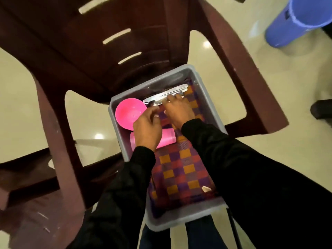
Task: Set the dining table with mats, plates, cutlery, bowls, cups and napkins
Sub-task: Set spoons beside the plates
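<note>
A grey plastic bin [210, 108] sits on a chair seat below me. Inside lie a checkered purple and orange mat [181, 169], a pink bowl [128, 112], a pink cup [167, 138] on its side, and a bundle of steel cutlery [167, 95] at the far end. My right hand [177, 110] reaches over the mat with its fingers curled on the cutlery bundle. My left hand [146, 127] hovers over the cup and bowl, fingers curled near the cutlery's left end; what it grips is hidden.
The bin rests on a dark brown plastic chair [75, 51] with slotted back and armrests. A blue cylindrical bin [296, 20] stands on the cream tiled floor at the upper right. A dark object [321, 108] sits at the right edge.
</note>
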